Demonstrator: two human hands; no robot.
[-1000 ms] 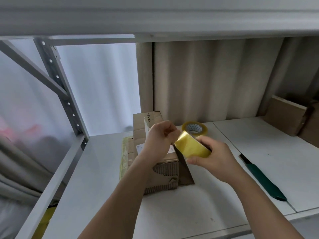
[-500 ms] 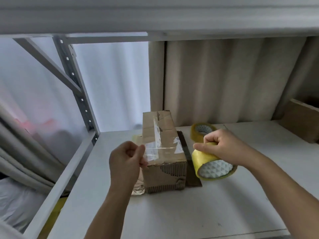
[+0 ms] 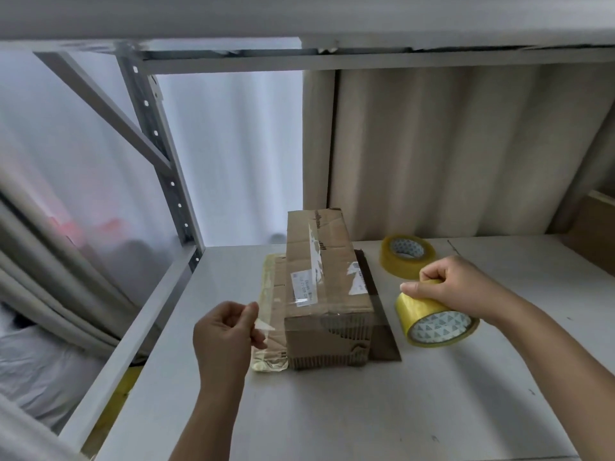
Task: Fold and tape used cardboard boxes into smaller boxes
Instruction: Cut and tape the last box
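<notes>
Tape strip (image 3: 332,314) stretched further across box (image 3: 327,287); contents unseen.

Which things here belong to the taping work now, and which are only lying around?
In use:
- cardboard box
- tape roll, held by the right hand
- tape strip, pinched by the left hand

Lying about:
- second tape roll
- brown board, far right

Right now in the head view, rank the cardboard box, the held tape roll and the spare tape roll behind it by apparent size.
1. Cardboard box, clearly largest.
2. Held tape roll, gripped by the right hand.
3. Spare tape roll, lying flat farther back.
The two rolls look much alike; the held one is nearer the camera, so their order is unsure.
</notes>
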